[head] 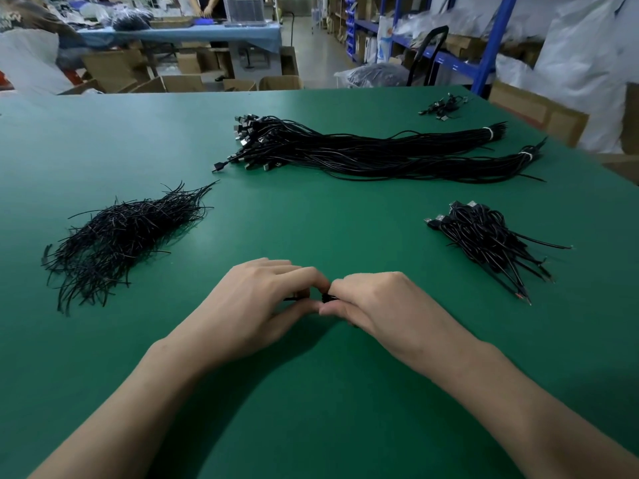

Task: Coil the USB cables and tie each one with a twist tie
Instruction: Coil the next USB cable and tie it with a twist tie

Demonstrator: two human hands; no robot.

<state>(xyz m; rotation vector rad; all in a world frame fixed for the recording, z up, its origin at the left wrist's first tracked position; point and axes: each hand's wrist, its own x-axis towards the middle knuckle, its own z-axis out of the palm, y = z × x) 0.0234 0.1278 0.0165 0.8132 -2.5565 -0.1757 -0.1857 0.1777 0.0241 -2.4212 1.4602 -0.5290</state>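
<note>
My left hand (257,302) and my right hand (371,305) meet fingertip to fingertip low over the green table (311,216). Between them sits a small black coiled USB cable (326,298), mostly hidden inside my right fist. My left thumb and forefinger pinch a thin black twist tie (294,299) that sticks out leftward from the coil. A heap of loose black twist ties (121,236) lies to the left. Long uncoiled USB cables (363,150) lie in two banded bundles at the back. A pile of coiled, tied cables (491,243) rests on the right.
A few more cables (444,107) lie at the far right corner of the table. Cardboard boxes (183,83) stand on the floor beyond the far edge, blue shelving (491,46) on the right. A person (207,6) stands at a distant blue table.
</note>
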